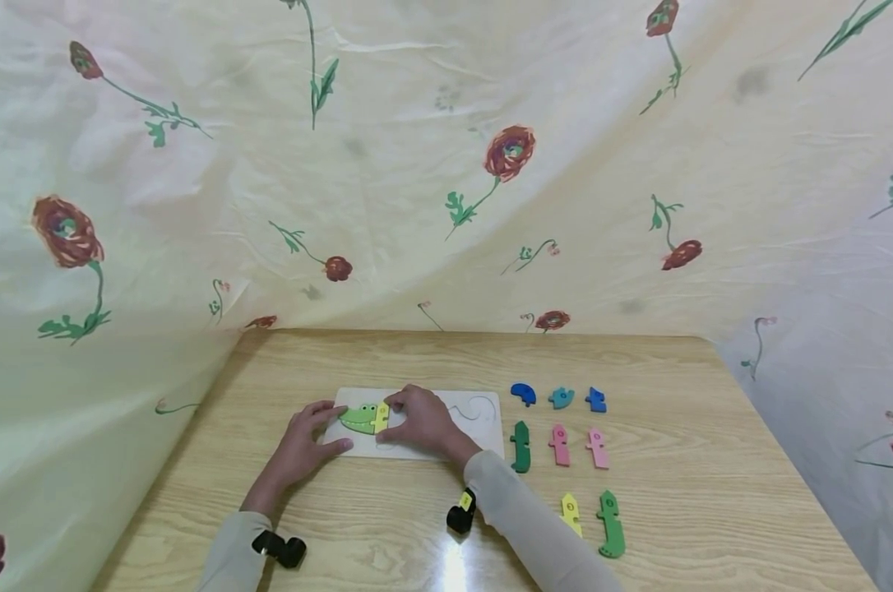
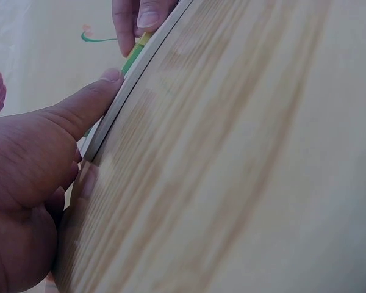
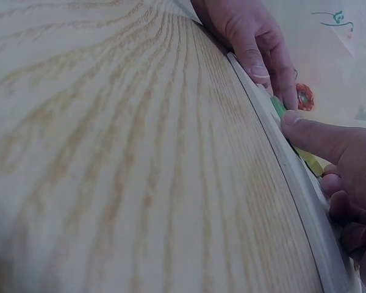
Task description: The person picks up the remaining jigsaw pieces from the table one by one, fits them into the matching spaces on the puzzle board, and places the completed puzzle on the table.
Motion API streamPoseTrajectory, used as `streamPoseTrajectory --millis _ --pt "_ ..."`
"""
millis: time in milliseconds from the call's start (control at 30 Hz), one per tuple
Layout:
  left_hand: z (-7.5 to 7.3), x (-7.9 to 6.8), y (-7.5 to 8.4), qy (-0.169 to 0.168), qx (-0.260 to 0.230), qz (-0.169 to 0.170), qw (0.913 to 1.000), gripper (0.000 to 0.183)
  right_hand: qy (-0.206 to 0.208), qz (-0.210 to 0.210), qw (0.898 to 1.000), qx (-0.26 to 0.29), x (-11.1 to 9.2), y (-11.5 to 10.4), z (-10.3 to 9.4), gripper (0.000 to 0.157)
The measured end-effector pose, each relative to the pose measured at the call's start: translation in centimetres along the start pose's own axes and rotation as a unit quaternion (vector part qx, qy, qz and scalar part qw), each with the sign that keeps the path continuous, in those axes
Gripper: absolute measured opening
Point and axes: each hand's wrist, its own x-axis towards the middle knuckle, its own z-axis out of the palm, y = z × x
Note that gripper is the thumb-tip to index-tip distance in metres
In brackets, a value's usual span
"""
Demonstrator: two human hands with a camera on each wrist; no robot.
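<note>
A white puzzle board with a drawn outline lies on the wooden table. On its left part sits a green crocodile-head piece, with a yellow puzzle piece against its right side. My right hand pinches the yellow piece between thumb and fingers at its front and back ends. At the board's left end is my left hand, fingers spread near the crocodile's snout and thumb stretched along the front edge. In the right wrist view, the green head piece shows between both hands.
Right of the board lie blue pieces, a dark green piece and pink pieces. Nearer are another yellow piece, partly behind my right sleeve, and a light green piece. A flowered cloth hangs behind the table.
</note>
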Motion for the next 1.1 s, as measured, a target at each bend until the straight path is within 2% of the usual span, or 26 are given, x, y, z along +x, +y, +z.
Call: streamPoseTrajectory --millis 567,800,933,1100 --pt "0.0 0.1 0.2 0.000 0.000 0.006 1.0000 0.068 0.006 0.013 0.999 0.040 -0.2 0.1 -0.4 0.058" --pt "0.1 0.0 0.3 0.001 0.004 0.013 0.9999 0.068 0.030 0.020 0.994 0.098 -0.6 0.3 -0.8 0.060" --pt "0.0 -0.1 0.2 0.003 0.003 0.012 0.9999 0.067 0.048 0.008 0.991 0.126 -1.1 0.4 -1.6 0.056" --pt "0.1 -0.2 0.2 0.004 -0.003 0.010 0.9999 0.067 0.062 -0.025 0.989 0.133 -1.9 0.1 -3.7 0.057"
